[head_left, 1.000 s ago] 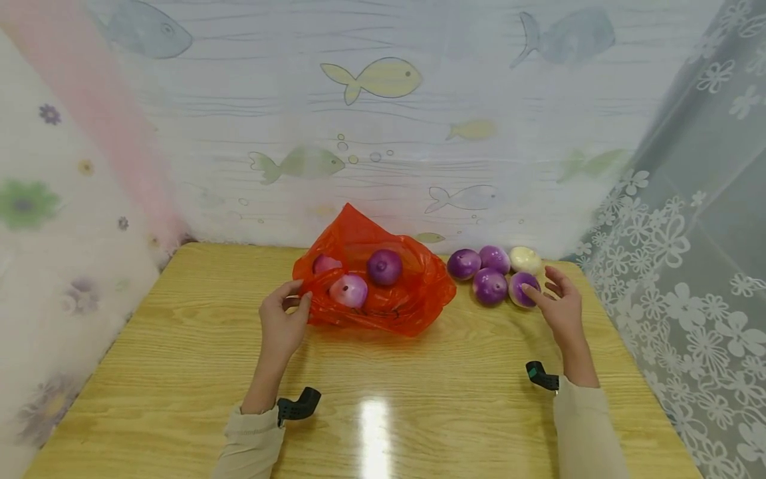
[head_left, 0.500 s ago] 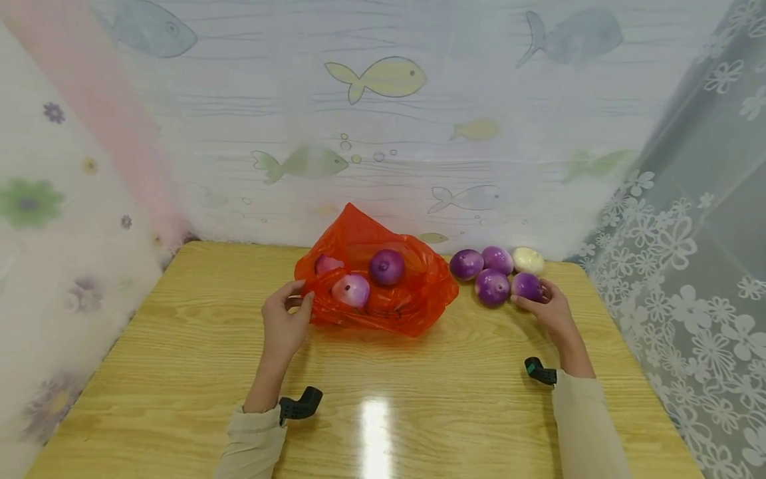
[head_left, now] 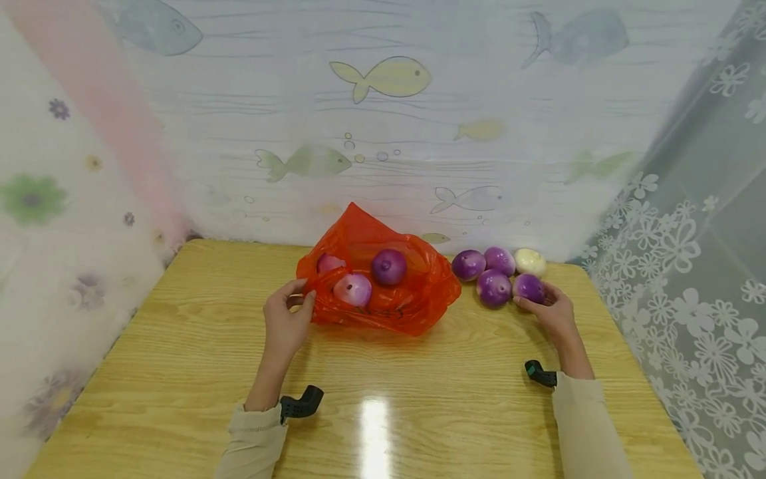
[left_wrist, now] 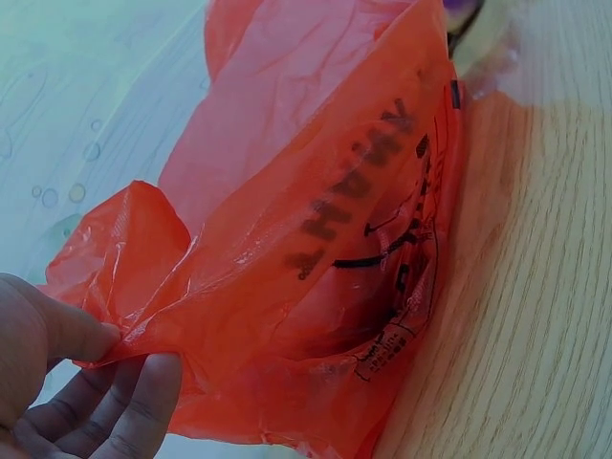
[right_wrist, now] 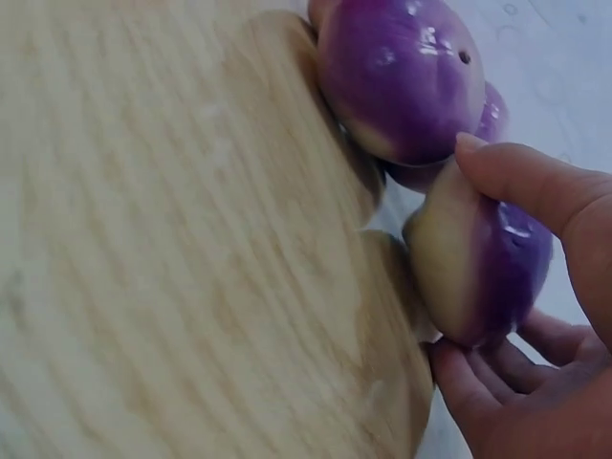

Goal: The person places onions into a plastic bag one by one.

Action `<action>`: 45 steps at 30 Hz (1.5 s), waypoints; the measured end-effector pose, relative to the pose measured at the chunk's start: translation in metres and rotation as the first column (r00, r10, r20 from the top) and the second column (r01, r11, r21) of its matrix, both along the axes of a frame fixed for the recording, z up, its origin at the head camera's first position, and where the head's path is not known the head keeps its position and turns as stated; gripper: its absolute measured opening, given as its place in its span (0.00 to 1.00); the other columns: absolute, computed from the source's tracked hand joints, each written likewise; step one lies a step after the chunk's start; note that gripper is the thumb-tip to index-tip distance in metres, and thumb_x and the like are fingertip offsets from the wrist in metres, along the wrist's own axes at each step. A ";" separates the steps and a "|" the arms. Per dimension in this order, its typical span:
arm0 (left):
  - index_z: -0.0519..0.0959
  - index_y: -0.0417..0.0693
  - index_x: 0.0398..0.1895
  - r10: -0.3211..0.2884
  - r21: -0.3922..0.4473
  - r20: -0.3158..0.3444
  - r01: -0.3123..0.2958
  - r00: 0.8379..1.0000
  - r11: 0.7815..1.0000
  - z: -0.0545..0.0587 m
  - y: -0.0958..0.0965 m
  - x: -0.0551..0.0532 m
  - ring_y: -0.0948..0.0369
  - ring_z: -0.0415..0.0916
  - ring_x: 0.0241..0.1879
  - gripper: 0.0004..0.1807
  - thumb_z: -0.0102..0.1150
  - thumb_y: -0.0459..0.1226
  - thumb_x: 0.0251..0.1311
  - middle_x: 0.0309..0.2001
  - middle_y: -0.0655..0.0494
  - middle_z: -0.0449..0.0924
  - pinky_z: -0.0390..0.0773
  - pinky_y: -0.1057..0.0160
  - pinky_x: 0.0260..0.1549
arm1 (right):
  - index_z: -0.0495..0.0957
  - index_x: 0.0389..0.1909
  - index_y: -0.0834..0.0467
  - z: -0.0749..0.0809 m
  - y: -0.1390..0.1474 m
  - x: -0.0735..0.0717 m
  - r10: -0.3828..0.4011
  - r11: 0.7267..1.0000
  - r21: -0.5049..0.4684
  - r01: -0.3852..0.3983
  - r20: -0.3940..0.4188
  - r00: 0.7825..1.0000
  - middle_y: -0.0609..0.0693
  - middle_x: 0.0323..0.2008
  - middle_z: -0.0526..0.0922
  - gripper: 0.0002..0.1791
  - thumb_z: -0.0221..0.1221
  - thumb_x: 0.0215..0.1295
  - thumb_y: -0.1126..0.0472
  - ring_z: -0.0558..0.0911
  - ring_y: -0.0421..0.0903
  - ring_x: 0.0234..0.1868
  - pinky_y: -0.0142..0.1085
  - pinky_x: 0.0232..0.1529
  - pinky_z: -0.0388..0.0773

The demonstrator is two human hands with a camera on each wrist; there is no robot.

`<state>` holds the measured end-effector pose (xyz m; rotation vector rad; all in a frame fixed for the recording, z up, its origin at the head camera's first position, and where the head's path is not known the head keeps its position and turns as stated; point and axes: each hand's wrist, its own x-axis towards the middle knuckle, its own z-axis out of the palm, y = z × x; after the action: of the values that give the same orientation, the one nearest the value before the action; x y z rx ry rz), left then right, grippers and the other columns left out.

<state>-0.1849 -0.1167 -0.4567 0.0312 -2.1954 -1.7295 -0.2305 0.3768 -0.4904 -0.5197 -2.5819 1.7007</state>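
Note:
In the head view my left hand (head_left: 288,320) pinches the left edge of a red plastic bag (head_left: 431,293) between thumb and fingers. Dark lettering shows through the bag (left_wrist: 316,201) in the left wrist view. Inside it lie a purple onion (head_left: 389,267), a paler one (head_left: 353,290) and a pinkish one (head_left: 330,263) partly behind the film. At the right, my right hand (head_left: 558,313) grips a glossy purple-and-cream onion (head_left: 528,287). The right wrist view shows the thumb on one side of this onion (right_wrist: 478,258) and the fingers on the other, low by the tabletop.
Beside the gripped onion are more purple onions (head_left: 493,288) and a cream one (head_left: 530,263) in a cluster. The wooden table (head_left: 443,399) ends at a fish-printed curtain (head_left: 383,133) behind and a floral curtain (head_left: 706,346) on the right. Both wrists carry black camera mounts.
My right hand has closed around the front right onion, which has rolled so more purple faces up. The left hand keeps its pinch on the bag. The head view has shifted slightly.

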 end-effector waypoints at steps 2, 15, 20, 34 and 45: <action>0.81 0.31 0.53 -0.001 -0.005 -0.001 0.001 1.000 1.000 0.000 0.000 0.000 0.44 0.80 0.41 0.13 0.58 0.25 0.67 0.49 0.36 0.82 0.81 0.77 0.30 | 0.50 0.80 0.63 -0.001 -0.001 0.001 -0.035 0.999 0.012 0.035 -0.015 0.999 0.65 0.76 0.59 0.52 0.70 0.63 0.54 0.64 0.58 0.74 0.36 0.69 0.70; 0.82 0.31 0.52 0.004 -0.009 -0.009 -0.004 1.000 1.000 0.002 -0.001 0.001 0.45 0.79 0.41 0.13 0.59 0.24 0.66 0.48 0.36 0.82 0.80 0.79 0.34 | 0.55 0.79 0.61 0.016 -0.018 0.011 -0.111 0.994 -0.006 0.111 -0.071 0.991 0.61 0.74 0.62 0.49 0.71 0.62 0.57 0.69 0.54 0.68 0.24 0.55 0.74; 0.82 0.32 0.53 0.006 -0.015 0.010 -0.006 1.000 1.000 0.002 -0.001 0.002 0.45 0.79 0.41 0.13 0.58 0.25 0.67 0.49 0.36 0.82 0.80 0.79 0.32 | 0.61 0.76 0.58 0.032 -0.028 0.014 -0.192 0.980 -0.086 0.179 -0.187 0.963 0.49 0.62 0.69 0.46 0.73 0.58 0.62 0.74 0.40 0.53 0.16 0.41 0.75; 0.82 0.31 0.53 -0.004 -0.007 0.015 0.004 1.000 1.000 0.005 0.000 0.002 0.44 0.80 0.40 0.13 0.58 0.25 0.67 0.48 0.36 0.82 0.81 0.77 0.29 | 0.66 0.73 0.55 0.076 -0.069 0.031 -0.190 0.950 -0.308 0.059 -0.416 0.889 0.45 0.63 0.70 0.47 0.73 0.52 0.76 0.74 0.41 0.57 0.19 0.50 0.78; 0.82 0.32 0.52 -0.001 -0.020 0.003 0.001 1.000 1.000 0.005 -0.001 0.001 0.45 0.80 0.40 0.13 0.58 0.26 0.68 0.48 0.36 0.82 0.80 0.78 0.30 | 0.68 0.70 0.63 0.091 -0.117 0.047 -0.047 0.938 -0.283 -0.201 -0.679 0.733 0.53 0.65 0.71 0.47 0.66 0.45 0.88 0.74 0.50 0.60 0.26 0.58 0.78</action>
<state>-0.1835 -0.1176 -0.4518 0.0283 -2.2152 -1.7088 -0.1835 0.2600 -0.3997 0.2163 -1.8132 1.8988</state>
